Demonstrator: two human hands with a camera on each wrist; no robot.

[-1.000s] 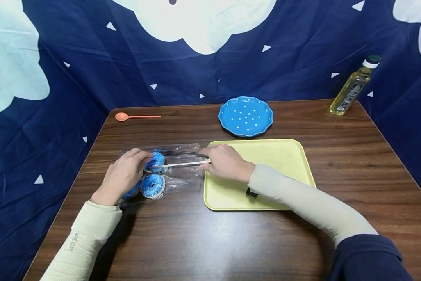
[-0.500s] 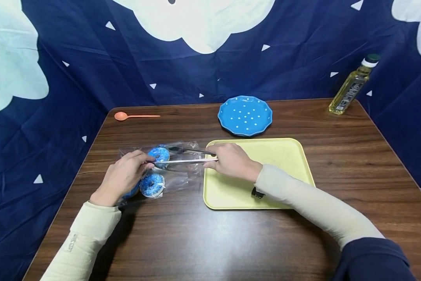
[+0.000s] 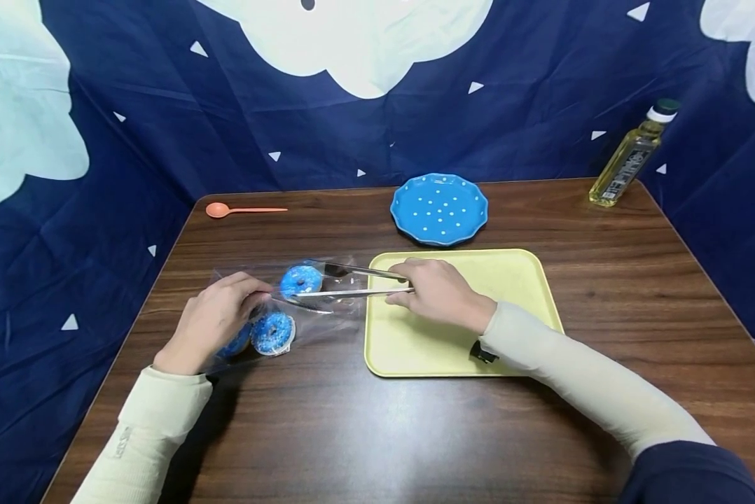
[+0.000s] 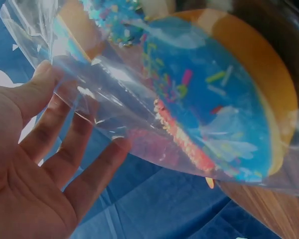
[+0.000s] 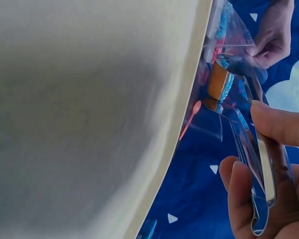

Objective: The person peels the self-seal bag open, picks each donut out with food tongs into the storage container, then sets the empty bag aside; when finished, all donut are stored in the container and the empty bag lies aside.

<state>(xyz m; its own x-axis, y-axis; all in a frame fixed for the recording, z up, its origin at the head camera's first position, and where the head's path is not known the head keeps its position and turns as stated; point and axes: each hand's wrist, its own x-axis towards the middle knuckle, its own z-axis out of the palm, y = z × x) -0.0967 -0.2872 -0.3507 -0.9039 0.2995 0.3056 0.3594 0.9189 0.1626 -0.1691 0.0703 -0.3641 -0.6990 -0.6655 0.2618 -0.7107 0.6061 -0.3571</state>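
Note:
My left hand (image 3: 210,318) pinches the edge of a clear plastic bag (image 4: 117,114) between thumb and fingers, as the left wrist view shows. Metal tongs (image 3: 352,292) are held in my right hand (image 3: 443,294), reaching leftward into the bag. Between their tips sits a blue-iced doughnut (image 3: 302,278), its tan side (image 5: 218,80) showing in the right wrist view. Another blue sprinkled doughnut (image 3: 273,332) lies in the bag nearer me. Beside it, a further blue doughnut (image 3: 235,341) is partly hidden by my left hand.
A yellow tray (image 3: 384,360) lies right of the bag, under my right hand and forearm. Behind it stands a blue polka-dot plate (image 3: 439,210). An orange spoon (image 3: 220,209) lies back left, and an oil bottle (image 3: 626,164) stands back right.
My right hand has drawn the tongs to the right, and the doughnut between their tips has slid right within the bag. My left hand stays at the bag's left side.

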